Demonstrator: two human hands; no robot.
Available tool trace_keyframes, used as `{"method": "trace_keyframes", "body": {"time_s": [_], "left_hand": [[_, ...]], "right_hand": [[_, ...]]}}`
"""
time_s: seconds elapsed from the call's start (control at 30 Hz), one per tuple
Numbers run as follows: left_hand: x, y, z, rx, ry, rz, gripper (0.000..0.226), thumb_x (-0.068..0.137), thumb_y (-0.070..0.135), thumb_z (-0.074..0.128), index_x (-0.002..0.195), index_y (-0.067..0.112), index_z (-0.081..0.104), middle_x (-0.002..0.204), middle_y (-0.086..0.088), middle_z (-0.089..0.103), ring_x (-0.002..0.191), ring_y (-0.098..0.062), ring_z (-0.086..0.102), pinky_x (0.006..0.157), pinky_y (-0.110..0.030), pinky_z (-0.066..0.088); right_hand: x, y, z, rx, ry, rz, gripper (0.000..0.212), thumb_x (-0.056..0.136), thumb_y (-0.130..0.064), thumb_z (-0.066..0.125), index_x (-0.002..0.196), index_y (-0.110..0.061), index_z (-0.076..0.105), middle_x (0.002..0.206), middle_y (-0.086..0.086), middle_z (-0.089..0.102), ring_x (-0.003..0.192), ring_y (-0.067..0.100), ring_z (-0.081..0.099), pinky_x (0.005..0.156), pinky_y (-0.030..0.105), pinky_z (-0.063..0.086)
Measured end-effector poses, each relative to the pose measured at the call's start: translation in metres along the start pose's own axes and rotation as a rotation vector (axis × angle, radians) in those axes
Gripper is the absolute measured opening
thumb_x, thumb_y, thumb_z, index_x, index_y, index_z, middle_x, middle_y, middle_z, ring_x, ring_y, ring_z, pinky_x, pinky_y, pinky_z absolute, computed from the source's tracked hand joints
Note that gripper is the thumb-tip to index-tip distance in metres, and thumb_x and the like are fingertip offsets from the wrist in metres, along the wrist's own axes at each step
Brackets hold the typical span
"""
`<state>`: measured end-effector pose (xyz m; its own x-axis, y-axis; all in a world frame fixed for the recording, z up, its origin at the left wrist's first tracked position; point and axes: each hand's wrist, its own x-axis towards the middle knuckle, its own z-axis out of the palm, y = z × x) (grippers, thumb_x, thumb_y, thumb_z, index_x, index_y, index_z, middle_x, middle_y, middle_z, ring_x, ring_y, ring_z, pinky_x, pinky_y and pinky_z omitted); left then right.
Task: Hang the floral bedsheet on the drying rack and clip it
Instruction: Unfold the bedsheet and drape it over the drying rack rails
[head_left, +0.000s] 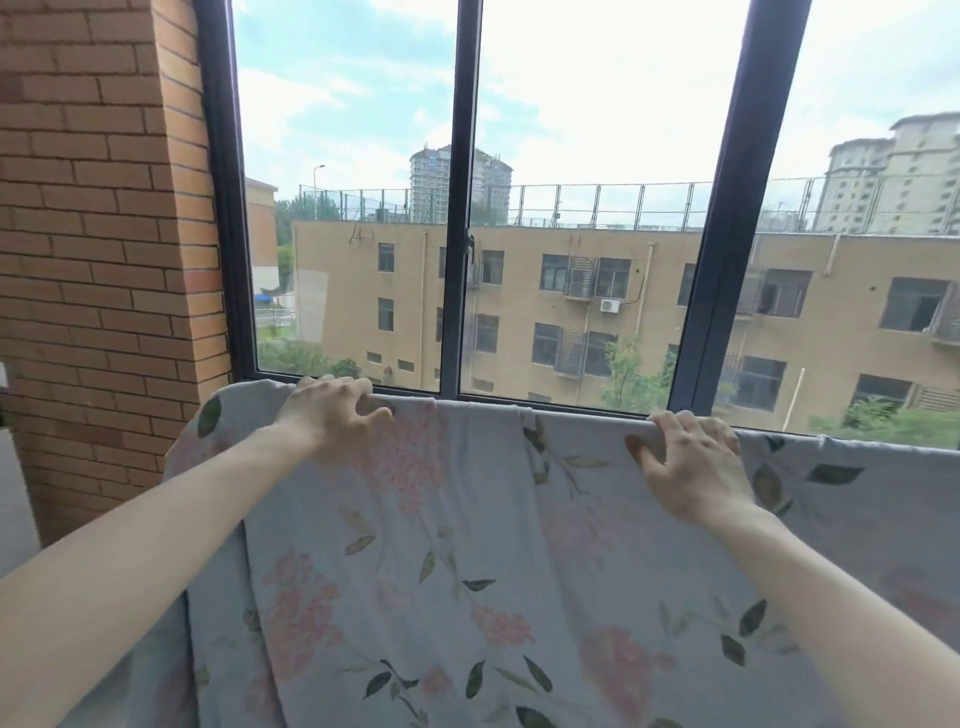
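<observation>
Slippage is the main risk: the pale grey cotton bedsheet printed with pink blossoms and dark leaves (467, 545) hangs over a top line, presumably the drying rack's bar, which the cloth hides. Left hand (332, 415) and right hand (691, 462) each curl their fingers over the top fold, gripping cloth. No clip is visible; uneven drape or a release could let the sheet slide off. Beyond stand a dark-framed window (465, 208) and, to the left, an orange brick wall (104, 208); nothing blocks the hands
</observation>
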<state>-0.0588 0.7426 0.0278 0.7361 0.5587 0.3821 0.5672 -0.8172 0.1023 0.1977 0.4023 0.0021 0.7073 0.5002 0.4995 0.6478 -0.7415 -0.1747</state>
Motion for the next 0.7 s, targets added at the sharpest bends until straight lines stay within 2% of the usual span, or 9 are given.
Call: {"method": "trace_keyframes", "body": {"time_s": [0.1,0.17,0.2,0.23,0.3,0.43,0.57,0.7], "left_hand": [[-0.005,-0.01,-0.006,0.019,-0.06,-0.084,0.042,0.092,0.068,0.035,0.087,0.028,0.046,0.1,-0.001,0.058,0.099,-0.024,0.05,0.089,-0.042,0.035],[-0.013,-0.019,-0.007,0.061,-0.055,-0.11,0.041,0.094,0.066,0.042,0.113,0.031,0.054,0.125,-0.002,0.06,0.116,-0.024,0.049,0.104,-0.042,0.035],[-0.02,-0.023,-0.009,0.09,-0.046,-0.111,0.046,0.096,0.063,0.045,0.129,0.032,0.052,0.139,-0.002,0.056,0.128,-0.024,0.046,0.113,-0.042,0.03],[-0.027,-0.024,-0.011,0.11,-0.034,-0.109,0.053,0.097,0.06,0.047,0.142,0.032,0.047,0.149,0.0,0.05,0.138,-0.023,0.04,0.119,-0.042,0.023],[-0.038,-0.027,-0.018,0.106,-0.013,-0.114,0.061,0.099,0.055,0.049,0.154,0.031,0.037,0.161,0.001,0.039,0.149,-0.021,0.03,0.123,-0.04,0.016],[-0.039,-0.028,-0.026,0.06,-0.058,-0.135,0.066,0.099,0.055,0.047,0.159,0.03,0.032,0.166,0.0,0.033,0.153,-0.023,0.026,0.124,-0.043,0.019],[-0.035,-0.032,-0.02,0.055,-0.06,-0.109,0.061,0.098,0.056,0.047,0.154,0.034,0.038,0.16,0.0,0.041,0.147,-0.026,0.033,0.119,-0.046,0.025],[-0.03,-0.038,-0.017,0.034,-0.044,-0.04,0.063,0.097,0.053,0.051,0.155,0.033,0.037,0.159,0.001,0.041,0.147,-0.024,0.033,0.12,-0.045,0.024]], "right_hand": [[-0.004,0.005,-0.004,0.005,-0.03,0.009,0.048,0.1,-0.06,0.039,0.132,-0.027,0.052,0.133,0.002,0.055,0.135,0.027,0.039,0.121,0.044,0.017],[-0.005,0.01,-0.007,0.019,-0.032,0.013,0.051,0.1,-0.061,0.038,0.134,-0.026,0.052,0.136,0.002,0.055,0.137,0.027,0.038,0.123,0.045,0.014],[-0.004,0.012,-0.009,0.024,-0.028,0.014,0.052,0.1,-0.061,0.038,0.136,-0.026,0.052,0.138,0.003,0.055,0.139,0.027,0.038,0.124,0.045,0.013],[-0.002,0.012,-0.011,0.026,-0.02,0.02,0.053,0.1,-0.06,0.039,0.137,-0.025,0.053,0.14,0.004,0.055,0.139,0.028,0.038,0.125,0.045,0.012],[-0.001,0.006,-0.017,0.032,-0.018,0.023,0.054,0.1,-0.058,0.041,0.139,-0.023,0.054,0.142,0.007,0.055,0.14,0.03,0.039,0.125,0.047,0.011],[-0.01,-0.021,-0.021,0.105,-0.044,-0.037,0.054,0.1,-0.053,0.05,0.145,-0.022,0.05,0.147,0.008,0.051,0.143,0.031,0.037,0.125,0.051,0.012],[-0.026,-0.07,-0.019,0.194,-0.038,-0.189,0.054,0.097,-0.046,0.057,0.146,-0.023,0.049,0.15,0.003,0.05,0.142,0.029,0.04,0.122,0.05,0.02],[-0.028,-0.129,-0.017,0.245,-0.05,-0.312,0.055,0.096,-0.044,0.061,0.147,-0.025,0.049,0.15,-0.001,0.048,0.141,0.028,0.039,0.123,0.05,0.021]]}}
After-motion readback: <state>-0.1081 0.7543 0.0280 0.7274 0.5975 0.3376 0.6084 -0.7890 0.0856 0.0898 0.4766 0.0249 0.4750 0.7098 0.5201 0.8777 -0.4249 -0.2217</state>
